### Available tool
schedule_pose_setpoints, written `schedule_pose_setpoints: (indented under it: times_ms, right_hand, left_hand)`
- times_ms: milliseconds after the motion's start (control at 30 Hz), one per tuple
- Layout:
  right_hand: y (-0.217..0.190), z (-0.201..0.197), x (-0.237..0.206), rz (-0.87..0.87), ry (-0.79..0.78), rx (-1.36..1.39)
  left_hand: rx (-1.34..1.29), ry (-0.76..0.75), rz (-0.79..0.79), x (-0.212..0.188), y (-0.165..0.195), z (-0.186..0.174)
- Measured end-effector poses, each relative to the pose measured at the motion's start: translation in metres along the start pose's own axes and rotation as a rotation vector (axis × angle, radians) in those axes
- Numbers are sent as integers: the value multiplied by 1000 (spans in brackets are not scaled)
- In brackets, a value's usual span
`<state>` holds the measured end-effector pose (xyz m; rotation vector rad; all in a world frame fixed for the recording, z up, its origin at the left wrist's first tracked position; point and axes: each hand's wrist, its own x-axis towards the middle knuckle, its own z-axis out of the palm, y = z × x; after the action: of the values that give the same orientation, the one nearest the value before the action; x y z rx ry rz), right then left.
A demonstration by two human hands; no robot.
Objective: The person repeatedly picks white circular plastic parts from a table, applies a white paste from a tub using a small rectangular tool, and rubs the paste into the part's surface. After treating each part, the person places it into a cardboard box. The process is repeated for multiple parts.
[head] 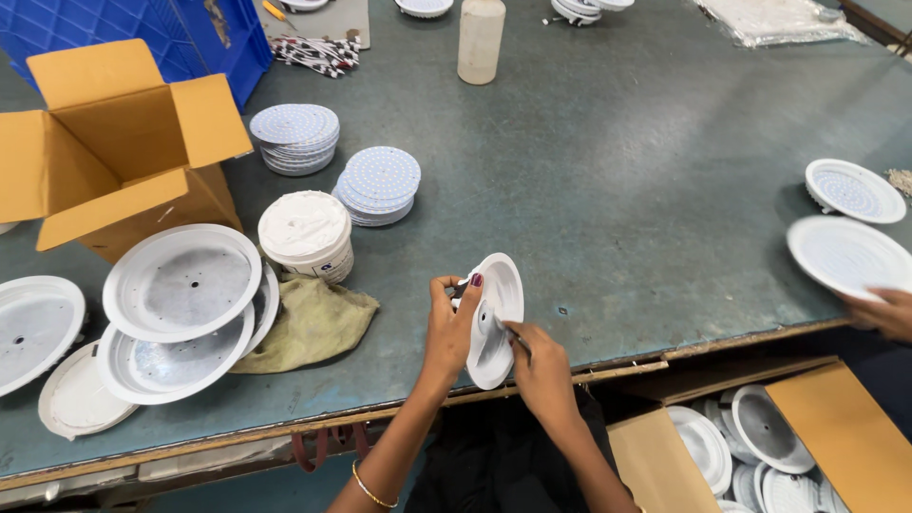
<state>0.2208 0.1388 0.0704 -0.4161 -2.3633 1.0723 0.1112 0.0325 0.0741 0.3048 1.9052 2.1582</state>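
**Round white housing held on edge between both hands**

My left hand [451,328] is closed on the round white dished metal lamp housing [494,318], fingers curled over its upper left rim and thumb behind it. The housing stands tilted on edge just above the near lip of the grey-green worktable [617,190], its hollow face turned toward my right. My right hand [540,366] is pinched narrowly around a thin dark tool [516,338], whose tip rests against the inside of the dish near its centre. The right hand sits lower and nearer to me; the left sits above and to the left of the housing. The disc's face runs roughly up and down, so the tool meets it from the lower right.

To my left, a loose stack of similar wide white housings [180,285] lies flat beside a crumpled olive cloth [309,323]. Behind the cloth stands a squat white tub [306,233] with a small dark label low on its side. Further back sit two stacks of thin dotted white discs [380,180], and an open tan cardboard box [114,142] lies at the far left. A second brown carton of housings [760,446] waits below the table edge at my right, where another person's hand [883,313] holds a white disc.
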Motion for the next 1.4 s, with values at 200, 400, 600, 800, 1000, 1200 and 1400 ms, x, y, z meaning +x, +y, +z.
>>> schedule_pose_setpoints:
  times_ms: [200, 400, 600, 800, 1000, 1200, 1400]
  right_hand:
    - [-20, -8, -28, 76, -79, 75]
    - [-25, -26, -31, 276, -291, 321]
    - [-5, -33, 12, 202, -83, 251]
    - [-10, -11, 4, -141, -23, 30]
    - [-28, -13, -42, -139, -143, 136]
    - [-16, -20, 1, -53, 7, 90]
    - [-17, 24, 13, -153, 206, -157]
  left_hand:
    - [-40, 35, 154, -34, 13, 11]
    - [0, 15, 218, -56, 19, 15]
    - [-38, -3, 130, -60, 20, 11]
    - [-37, -2, 146, -50, 11, 2]
    - [-90, 19, 146, -44, -2, -8]
    - [-101, 32, 103, -48, 0, -10]
    - [-68, 25, 138, -57, -2, -6]
